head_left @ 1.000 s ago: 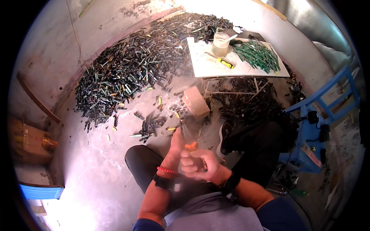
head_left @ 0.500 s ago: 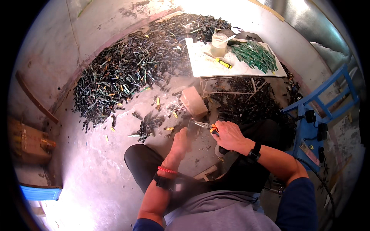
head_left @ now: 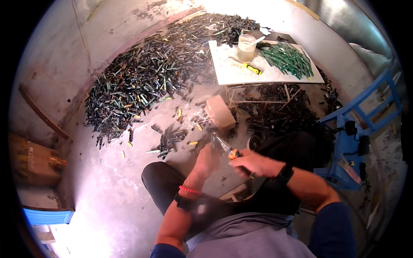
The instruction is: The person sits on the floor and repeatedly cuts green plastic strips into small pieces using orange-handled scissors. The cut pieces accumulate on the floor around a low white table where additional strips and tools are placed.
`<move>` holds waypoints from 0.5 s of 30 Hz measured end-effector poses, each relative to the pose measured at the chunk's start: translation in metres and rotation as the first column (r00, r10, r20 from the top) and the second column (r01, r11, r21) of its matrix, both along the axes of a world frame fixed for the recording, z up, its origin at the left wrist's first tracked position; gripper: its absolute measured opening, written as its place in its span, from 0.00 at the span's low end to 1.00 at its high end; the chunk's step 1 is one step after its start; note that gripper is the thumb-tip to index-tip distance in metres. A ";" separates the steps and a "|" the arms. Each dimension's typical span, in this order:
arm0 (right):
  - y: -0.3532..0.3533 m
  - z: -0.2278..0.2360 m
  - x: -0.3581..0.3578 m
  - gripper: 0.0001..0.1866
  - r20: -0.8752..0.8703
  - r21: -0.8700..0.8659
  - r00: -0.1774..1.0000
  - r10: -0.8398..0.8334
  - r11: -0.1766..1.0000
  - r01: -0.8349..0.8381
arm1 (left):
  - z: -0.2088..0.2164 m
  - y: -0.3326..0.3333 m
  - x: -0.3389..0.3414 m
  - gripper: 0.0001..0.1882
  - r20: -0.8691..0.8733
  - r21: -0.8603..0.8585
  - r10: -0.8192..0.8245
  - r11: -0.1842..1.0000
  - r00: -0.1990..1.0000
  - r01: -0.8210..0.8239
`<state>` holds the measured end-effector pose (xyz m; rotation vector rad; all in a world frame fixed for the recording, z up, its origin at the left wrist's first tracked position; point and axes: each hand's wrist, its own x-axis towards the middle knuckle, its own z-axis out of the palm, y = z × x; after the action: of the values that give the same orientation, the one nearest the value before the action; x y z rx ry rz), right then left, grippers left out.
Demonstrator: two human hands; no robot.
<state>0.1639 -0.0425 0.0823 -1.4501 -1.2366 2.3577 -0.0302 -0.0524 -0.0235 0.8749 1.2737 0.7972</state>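
Note:
My right hand [head_left: 254, 164] grips needle-nose pliers [head_left: 223, 145] by their orange and black handles. The jaws point up and left, close to the fingertips of my left hand [head_left: 207, 160]. That hand is closed, pinching a thin greyish strip [head_left: 214, 140] that sticks up from the fingertips. Motion smears the strip, so its exact kind is unclear. Whether the plier jaws touch it I cannot tell. Beyond both hands a brown block [head_left: 220, 112] rests on the floor.
A large heap of dark narrow strips [head_left: 129, 88] covers the floor at the far left. On a low white-topped table [head_left: 228, 76] are a jug [head_left: 246, 48], a yellow-black tool [head_left: 252, 69] and green strips [head_left: 288, 60]. A blue chair [head_left: 344, 150] stands at the right.
My right hand and the pliers have shifted slightly down, and the pliers' jaws now tilt more steeply upward. The left hand stays close by, still pinching the strip. The whole view has shifted slightly.

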 end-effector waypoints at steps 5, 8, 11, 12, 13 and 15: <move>-0.064 -0.004 -0.060 0.12 -0.595 -0.624 0.624 -0.507 0.780 0.039 | -0.019 -0.001 0.003 0.17 0.332 0.003 0.114 0.993 0.936 -0.121; -0.054 -0.006 -0.064 0.14 -0.596 -0.579 0.658 -0.461 0.814 0.046 | -0.010 0.001 0.000 0.22 0.481 -0.165 0.267 0.963 0.835 -0.213; -0.045 -0.002 -0.061 0.16 -0.509 -0.520 0.777 -0.371 0.852 0.065 | 0.005 0.004 0.001 0.24 0.522 -0.381 0.408 0.897 0.749 -0.224; -0.043 -0.003 -0.060 0.16 -0.493 -0.507 0.797 -0.348 0.860 0.061 | 0.007 0.005 -0.002 0.25 0.570 -0.355 0.342 0.922 0.747 -0.152; -0.041 -0.004 -0.059 0.16 -0.476 -0.495 0.817 -0.324 0.867 0.056 | 0.009 0.004 0.000 0.25 0.539 -0.294 0.318 0.939 0.780 -0.180; -0.040 0.000 -0.058 0.17 -0.440 -0.491 0.839 -0.322 0.868 0.075 | 0.020 0.003 0.002 0.26 0.470 -0.165 0.284 0.958 0.836 -0.233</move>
<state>0.1061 -0.0821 0.0828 -0.8599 -0.3823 2.7241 -0.0279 -0.0495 -0.0039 0.3767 0.9729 1.0816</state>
